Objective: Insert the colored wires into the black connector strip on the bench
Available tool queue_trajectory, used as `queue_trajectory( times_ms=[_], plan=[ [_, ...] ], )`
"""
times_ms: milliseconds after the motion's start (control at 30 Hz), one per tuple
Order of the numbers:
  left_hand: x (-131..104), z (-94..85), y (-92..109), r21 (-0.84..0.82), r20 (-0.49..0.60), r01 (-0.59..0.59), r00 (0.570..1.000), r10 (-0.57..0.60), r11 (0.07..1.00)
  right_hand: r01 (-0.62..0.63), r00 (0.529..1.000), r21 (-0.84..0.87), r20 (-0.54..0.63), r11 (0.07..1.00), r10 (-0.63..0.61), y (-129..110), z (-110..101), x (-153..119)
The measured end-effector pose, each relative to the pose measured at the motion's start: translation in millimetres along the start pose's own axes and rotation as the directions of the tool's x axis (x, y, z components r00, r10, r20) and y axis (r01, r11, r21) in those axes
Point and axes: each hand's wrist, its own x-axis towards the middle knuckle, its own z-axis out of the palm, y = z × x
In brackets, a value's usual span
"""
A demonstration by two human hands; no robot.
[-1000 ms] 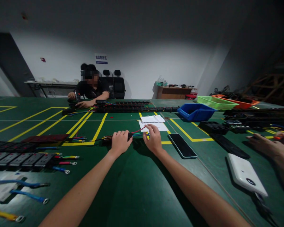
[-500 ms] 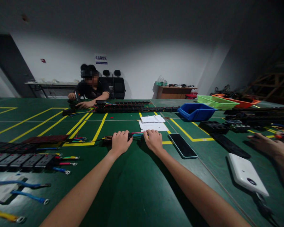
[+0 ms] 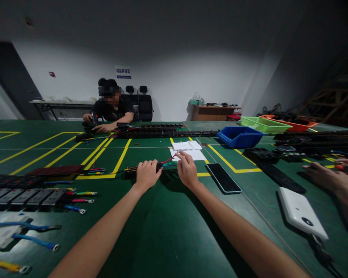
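Observation:
My left hand (image 3: 147, 175) is closed over a bundle of wires (image 3: 130, 169) that seems to be joined to a dark part, mostly hidden under the palm. Thin coloured wires stick out on both sides of that hand. A red wire (image 3: 168, 159) rises from the bundle toward my right hand (image 3: 188, 170), whose thumb and index finger pinch its free end. A green-blue wire (image 3: 170, 165) stays lower, below the red one. White paper sheets (image 3: 188, 154) lie just behind my right hand, and a phone (image 3: 224, 178) lies to its right.
Socket strips (image 3: 26, 197) with lugged cables lie at left. A blue bin (image 3: 240, 137), a green tray (image 3: 265, 125) and a white power bank (image 3: 302, 213) are at right. A co-worker's hand (image 3: 327, 177) reaches in there; another person (image 3: 113, 104) works across the table.
My right hand has lifted and tilted, drawing the red wire up and apart from the other wires. My left hand stays in place on the bundle.

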Motion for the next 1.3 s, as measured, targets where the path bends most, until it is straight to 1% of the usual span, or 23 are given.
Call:
queue_trajectory(
  times_ms=[33, 100, 233, 300, 400, 500, 567, 633, 900, 1067, 1133, 1233, 1300],
  plan=[
    [-0.1, -0.2, 0.1, 0.0, 0.004, 0.001, 1.0, -0.001, 1.0, 0.008, 1.0, -0.004, 0.009, 1.0, -0.008, -0.9, -0.4, -0.1],
    [-0.2, -1.4, 0.6, -0.005, 0.012, 0.003, 1.0, -0.003, 1.0, -0.026, 0.999, -0.048, 0.033, 0.999, 0.027, -1.8, -0.6, -0.1],
    [-0.6, -5.0, 2.6, -0.011, 0.017, 0.008, 1.0, -0.007, 1.0, -0.173, 0.976, -0.199, 0.098, 0.965, 0.196, -2.0, 0.3, 0.7],
    [-0.8, -6.4, 3.5, 0.0, 0.019, 0.017, 1.0, -0.017, 1.0, -0.217, 0.956, -0.272, 0.135, 0.937, 0.261, -3.0, 0.4, 1.3],
    [-0.9, -7.1, 4.1, 0.007, 0.021, 0.02, 1.0, -0.02, 1.0, -0.251, 0.922, -0.361, 0.193, 0.898, 0.335, -6.3, -0.4, 2.5],
    [-0.9, -6.3, 3.7, 0.026, 0.011, 0.01, 1.0, -0.011, 1.0, -0.269, 0.879, -0.415, 0.265, 0.869, 0.398, -9.2, -0.9, 3.7],
    [-0.9, -5.6, 3.3, 0.042, 0.004, 0.008, 1.0, -0.008, 0.999, -0.264, 0.851, -0.435, 0.315, 0.861, 0.42, -9.7, -0.5, 4.3],
    [-1.0, -5.3, 3.2, 0.045, 0.002, 0.008, 1.0, -0.008, 0.999, -0.258, 0.84, -0.441, 0.338, 0.86, 0.425, -9.1, 0.0, 4.6],
    [-0.6, -5.3, 3.2, 0.028, 0.008, 0.012, 1.0, -0.012, 1.0, -0.279, 0.852, -0.36, 0.335, 0.89, 0.402, -3.7, -2.0, 6.5],
    [-0.5, -4.6, 2.5, -0.006, -0.001, 0.016, 1.0, -0.016, 1.0, -0.283, 0.842, -0.339, 0.359, 0.897, 0.402, -2.7, -1.6, 6.5],
    [-0.6, -4.7, 2.6, -0.016, 0.0, 0.016, 1.0, -0.016, 1.0, -0.283, 0.86, -0.317, 0.334, 0.905, 0.386, -1.5, -0.6, 5.3],
    [-0.8, -4.3, 2.7, -0.018, 0.011, 0.025, 1.0, -0.025, 1.0, -0.264, 0.918, -0.238, 0.237, 0.935, 0.319, 0.5, 0.6, 3.2],
    [-0.9, -3.7, 2.6, -0.013, 0.013, 0.031, 0.999, -0.031, 0.999, -0.219, 0.955, -0.174, 0.163, 0.96, 0.247, 0.9, 0.4, 2.1]
  ],
)
